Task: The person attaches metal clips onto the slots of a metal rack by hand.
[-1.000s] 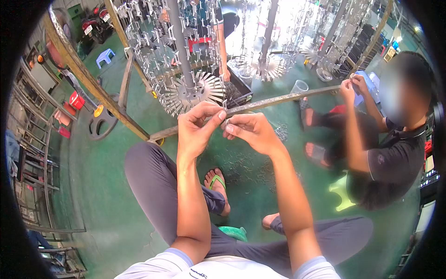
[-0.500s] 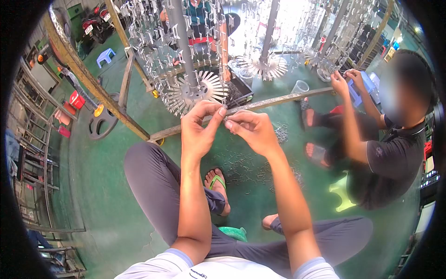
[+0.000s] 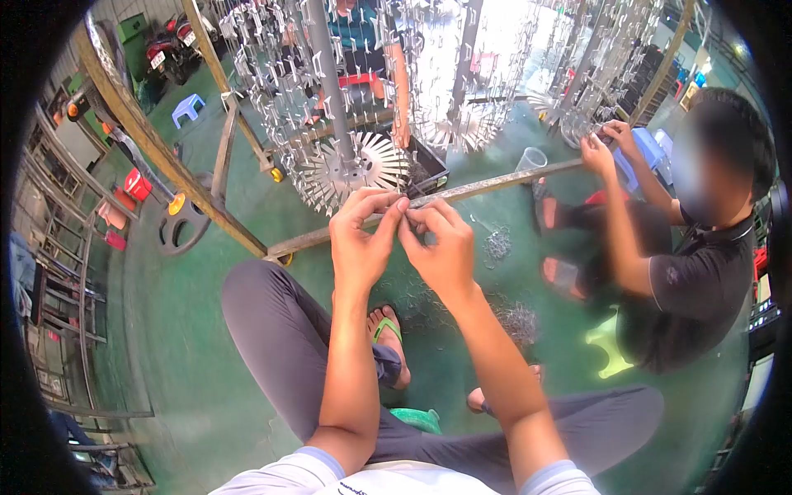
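Your left hand (image 3: 360, 235) and right hand (image 3: 443, 247) have drawn together, fingertips pinched near the finned wheel's (image 3: 384, 158) front edge; metal clips (image 3: 318, 63) hang above. What they grip is hidden.

Along the near edge of the frame (image 3: 219, 209), a bar (image 3: 511, 182) blocks low reach; strands (image 3: 285, 107) and a disc (image 3: 379, 161) crowd behind it. A hand could pass over floor (image 3: 173, 322) outside the near left corner.
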A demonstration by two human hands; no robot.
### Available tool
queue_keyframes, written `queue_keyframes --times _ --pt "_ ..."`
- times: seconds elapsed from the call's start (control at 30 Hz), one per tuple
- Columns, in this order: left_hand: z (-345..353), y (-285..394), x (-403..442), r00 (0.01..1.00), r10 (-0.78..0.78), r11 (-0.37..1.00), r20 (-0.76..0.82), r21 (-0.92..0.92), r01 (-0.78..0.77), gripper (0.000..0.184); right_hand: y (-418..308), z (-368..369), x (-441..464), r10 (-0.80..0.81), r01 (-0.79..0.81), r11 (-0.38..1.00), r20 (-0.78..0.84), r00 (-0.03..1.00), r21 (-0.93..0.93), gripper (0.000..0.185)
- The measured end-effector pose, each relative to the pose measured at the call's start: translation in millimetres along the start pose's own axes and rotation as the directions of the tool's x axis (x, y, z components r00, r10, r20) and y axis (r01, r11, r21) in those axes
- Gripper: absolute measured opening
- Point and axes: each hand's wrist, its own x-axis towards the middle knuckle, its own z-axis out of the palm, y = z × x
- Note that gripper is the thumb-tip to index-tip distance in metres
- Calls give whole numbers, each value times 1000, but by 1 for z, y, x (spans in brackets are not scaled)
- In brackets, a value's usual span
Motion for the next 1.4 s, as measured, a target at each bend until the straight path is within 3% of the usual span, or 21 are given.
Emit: queue_keyframes --times 0.37,0.5,0.87,0.97,1.07,1.4 --pt "0 0 1 1000 1 999 -18 36 0 10 -3 -7 6 -23 28 998 87 996 -62 10" --pt "2 -5 0 998 -54 999 -39 7 54 13 2 -11 9 2 -5 1000 100 995 30 11" --pt "5 2 0 998 3 999 -60 52 0 12 -18 -28 50 35 -43 962 35 999 270 13" --pt "5 7 0 998 2 998 -62 57 1 11 -34 -36 65 78 -129 935 164 983 330 18" --pt "4 0 1 997 28 999 -68 44 -25 11 -37 -37 74 40 -114 954 259 965 278 20" --pt "6 5 -2 996 -41 999 -81 17 42 11 -24 -33 70 193 -311 908 375 907 283 23"
